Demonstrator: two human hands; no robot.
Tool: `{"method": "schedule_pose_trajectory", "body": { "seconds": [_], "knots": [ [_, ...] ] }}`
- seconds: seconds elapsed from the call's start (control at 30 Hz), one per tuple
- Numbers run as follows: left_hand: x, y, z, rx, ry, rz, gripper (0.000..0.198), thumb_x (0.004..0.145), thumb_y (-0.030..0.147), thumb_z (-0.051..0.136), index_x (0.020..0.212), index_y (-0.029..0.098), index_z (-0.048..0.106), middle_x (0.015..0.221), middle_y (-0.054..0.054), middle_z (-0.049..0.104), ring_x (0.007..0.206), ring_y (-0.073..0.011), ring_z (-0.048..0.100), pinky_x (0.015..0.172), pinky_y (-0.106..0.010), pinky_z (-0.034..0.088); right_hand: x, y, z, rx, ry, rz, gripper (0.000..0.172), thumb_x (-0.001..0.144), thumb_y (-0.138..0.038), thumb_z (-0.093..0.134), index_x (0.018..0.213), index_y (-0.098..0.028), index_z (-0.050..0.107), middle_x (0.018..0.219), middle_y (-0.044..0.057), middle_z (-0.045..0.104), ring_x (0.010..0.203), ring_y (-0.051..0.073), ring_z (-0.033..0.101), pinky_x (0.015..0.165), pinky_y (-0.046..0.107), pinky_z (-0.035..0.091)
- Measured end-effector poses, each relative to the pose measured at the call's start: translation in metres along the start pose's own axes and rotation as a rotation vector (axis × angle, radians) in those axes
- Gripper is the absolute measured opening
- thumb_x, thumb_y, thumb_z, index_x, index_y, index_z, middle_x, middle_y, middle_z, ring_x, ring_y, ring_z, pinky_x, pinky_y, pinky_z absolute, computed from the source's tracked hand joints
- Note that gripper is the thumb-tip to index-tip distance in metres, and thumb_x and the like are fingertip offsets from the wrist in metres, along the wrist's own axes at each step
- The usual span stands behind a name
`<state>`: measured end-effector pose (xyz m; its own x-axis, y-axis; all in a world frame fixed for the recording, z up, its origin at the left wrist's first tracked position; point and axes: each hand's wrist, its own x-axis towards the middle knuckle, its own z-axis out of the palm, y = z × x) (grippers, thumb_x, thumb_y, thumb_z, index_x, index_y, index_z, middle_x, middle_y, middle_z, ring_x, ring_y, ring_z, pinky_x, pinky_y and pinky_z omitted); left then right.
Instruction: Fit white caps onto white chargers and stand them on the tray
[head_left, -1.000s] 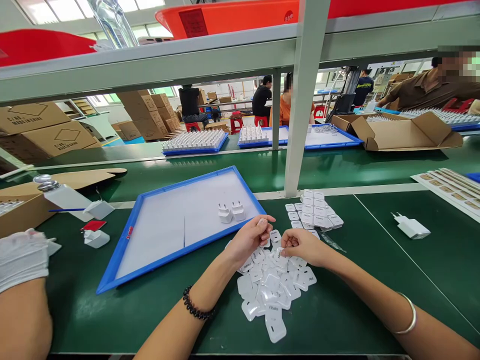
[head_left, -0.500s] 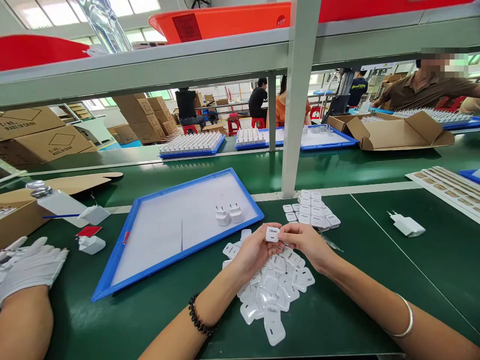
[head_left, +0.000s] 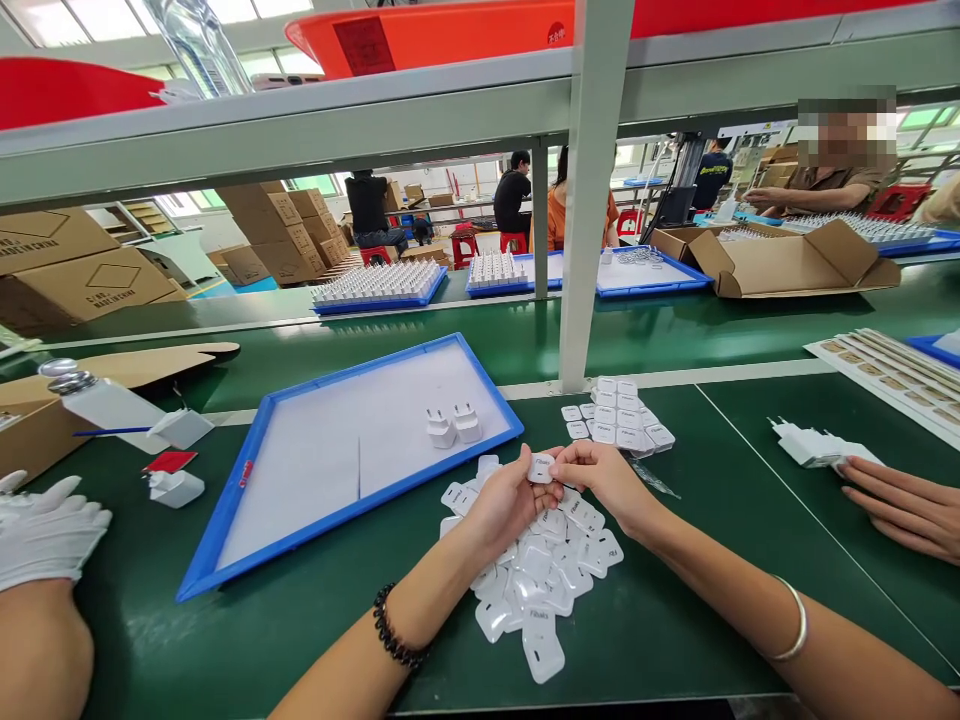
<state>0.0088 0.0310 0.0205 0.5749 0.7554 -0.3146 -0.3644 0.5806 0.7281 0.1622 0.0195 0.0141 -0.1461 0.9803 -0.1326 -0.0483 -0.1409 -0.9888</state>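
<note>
My left hand (head_left: 508,502) and my right hand (head_left: 604,478) meet above a heap of small white charger plugs (head_left: 536,577) on the green table. Together they pinch one white plug (head_left: 541,467) between their fingertips, fingers closed on it. A blue-rimmed white tray (head_left: 315,470) lies to the left with two plugs (head_left: 454,425) standing near its far right corner. A neat stack of plugs (head_left: 621,425) sits just beyond my right hand.
A co-worker's white-gloved hand (head_left: 45,535) rests at the far left near a cardboard box (head_left: 30,425) and a dispenser bottle (head_left: 97,400). Another person's bare hand (head_left: 904,505) reaches in at right by a white charger (head_left: 814,447). A shelf post (head_left: 581,220) stands behind the plugs.
My hands lifted one plug from the heap and hold it between them. A bare hand entered at the right beside the white charger. The gloved hand at left opened and spread.
</note>
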Motion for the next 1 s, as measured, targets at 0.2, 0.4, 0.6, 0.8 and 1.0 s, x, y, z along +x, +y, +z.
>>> {"method": "schedule_pose_trajectory", "body": {
  "seconds": [0.2,0.4,0.6,0.8,1.0],
  "knots": [
    [0.002,0.000,-0.005,0.058,0.056,0.051,0.037,0.090,0.039,0.064,0.108,0.006,0.066,0.073,-0.004,0.055,0.063,-0.0113,0.048,0.062,-0.024,0.038,0.006,0.000,-0.010,-0.273,0.010,0.007,0.034,0.070,-0.051,0.069,0.077,-0.023,0.051,0.068,-0.001,0.062,0.065,0.018,0.057,0.058,0.030,0.038],
    [0.002,0.010,-0.013,0.069,0.107,0.089,0.044,0.094,0.032,0.057,0.130,0.008,0.055,0.081,-0.005,0.056,0.062,-0.0109,0.046,0.061,-0.026,0.038,0.000,-0.003,-0.030,-0.725,-0.052,0.133,0.038,0.048,-0.021,0.086,0.059,-0.022,0.049,0.057,-0.002,0.051,0.061,0.019,0.048,0.055,0.028,0.025],
    [0.001,0.011,-0.013,0.079,0.123,0.108,0.050,0.096,0.026,0.050,0.142,0.007,0.042,0.086,-0.007,0.059,0.067,-0.0122,0.051,0.067,-0.026,0.042,-0.003,-0.001,-0.025,-0.875,-0.078,0.165,0.040,0.052,-0.015,0.084,0.055,-0.022,0.044,0.062,0.001,0.052,0.064,0.020,0.049,0.056,0.029,0.022],
    [-0.001,0.011,-0.012,0.084,0.070,0.107,0.052,0.097,0.024,0.047,0.147,0.014,0.038,0.086,-0.006,0.061,0.068,-0.0124,0.054,0.069,-0.027,0.044,0.003,-0.007,-0.028,-0.690,-0.136,0.136,0.022,0.063,-0.013,0.073,0.057,-0.021,0.053,0.056,-0.002,0.053,0.057,0.016,0.047,0.055,0.029,0.031],
    [0.000,0.014,-0.013,0.115,0.044,0.103,0.025,0.097,0.023,0.051,0.109,0.010,0.068,0.092,-0.009,0.065,0.081,-0.0156,0.064,0.083,-0.029,0.050,0.007,-0.017,-0.037,-0.361,-0.121,0.062,0.017,0.071,-0.034,0.070,0.069,-0.018,0.065,0.058,-0.001,0.060,0.057,0.014,0.053,0.055,0.027,0.037]
  ]
}}
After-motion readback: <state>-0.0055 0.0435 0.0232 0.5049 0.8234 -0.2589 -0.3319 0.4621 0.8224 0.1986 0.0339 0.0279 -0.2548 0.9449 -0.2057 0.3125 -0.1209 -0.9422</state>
